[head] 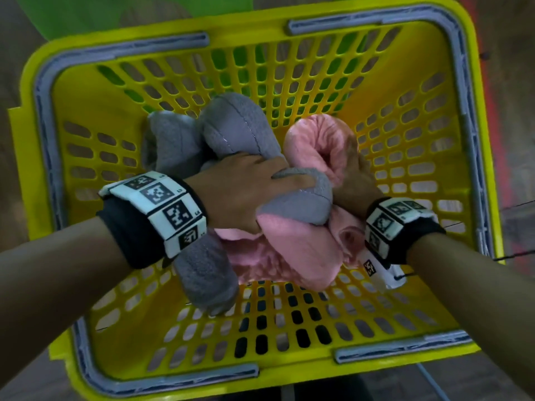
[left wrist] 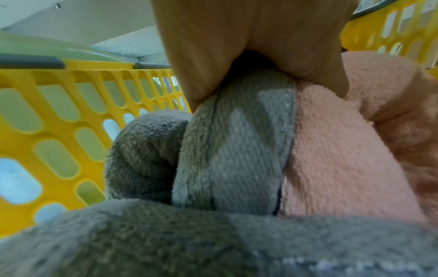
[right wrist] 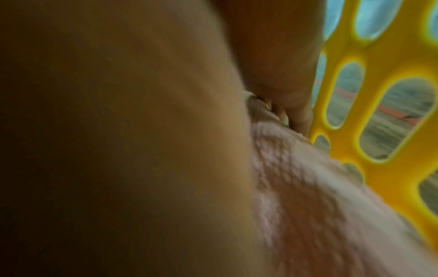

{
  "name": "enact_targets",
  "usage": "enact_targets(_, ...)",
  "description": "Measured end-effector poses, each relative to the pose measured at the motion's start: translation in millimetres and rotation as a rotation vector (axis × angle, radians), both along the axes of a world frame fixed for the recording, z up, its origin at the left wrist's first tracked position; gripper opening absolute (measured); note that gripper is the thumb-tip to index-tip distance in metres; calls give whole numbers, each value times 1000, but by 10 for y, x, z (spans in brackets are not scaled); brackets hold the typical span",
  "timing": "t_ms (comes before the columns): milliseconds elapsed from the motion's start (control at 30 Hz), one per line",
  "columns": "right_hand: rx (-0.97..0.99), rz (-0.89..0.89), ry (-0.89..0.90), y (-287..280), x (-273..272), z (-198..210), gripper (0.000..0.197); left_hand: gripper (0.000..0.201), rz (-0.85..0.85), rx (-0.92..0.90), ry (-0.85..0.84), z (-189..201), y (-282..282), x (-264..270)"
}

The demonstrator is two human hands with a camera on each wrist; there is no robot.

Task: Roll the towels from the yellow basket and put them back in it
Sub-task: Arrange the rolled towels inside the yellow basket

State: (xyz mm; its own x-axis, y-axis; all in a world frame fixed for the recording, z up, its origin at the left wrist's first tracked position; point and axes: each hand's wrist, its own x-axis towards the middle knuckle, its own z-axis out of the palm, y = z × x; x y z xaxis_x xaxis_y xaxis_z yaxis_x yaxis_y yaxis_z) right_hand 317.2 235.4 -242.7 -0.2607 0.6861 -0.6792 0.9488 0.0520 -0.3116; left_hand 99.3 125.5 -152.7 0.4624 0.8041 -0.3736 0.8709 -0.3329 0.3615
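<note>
Both hands are inside the yellow basket, over a pile of grey and pink towels. My left hand grips a grey towel at the top of the pile; in the left wrist view its fingers pinch the grey towel beside a pink towel. My right hand grips a pink towel near the basket's right wall; the right wrist view shows fingers curled on pink cloth. More grey towels and pink towels lie below.
The basket's slotted yellow walls surround both hands, with grey handles lying on the rim. Its right wall runs close by my right fingers. Something green shows behind the basket's far side.
</note>
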Motion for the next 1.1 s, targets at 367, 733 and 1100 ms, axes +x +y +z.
enact_targets(367, -91, 209, -134, -99, 72, -495, 85, 110, 65, 14, -80, -26, 29, -28)
enact_targets(733, 185, -50, 345, -251, -189, 1219, 29, 42, 1037, 399, -89, 113, -387, -31)
enact_targets(1100, -74, 205, 223, -1296, -1707, 919, 84, 56, 1814, -554, -254, -514, -1023, -199)
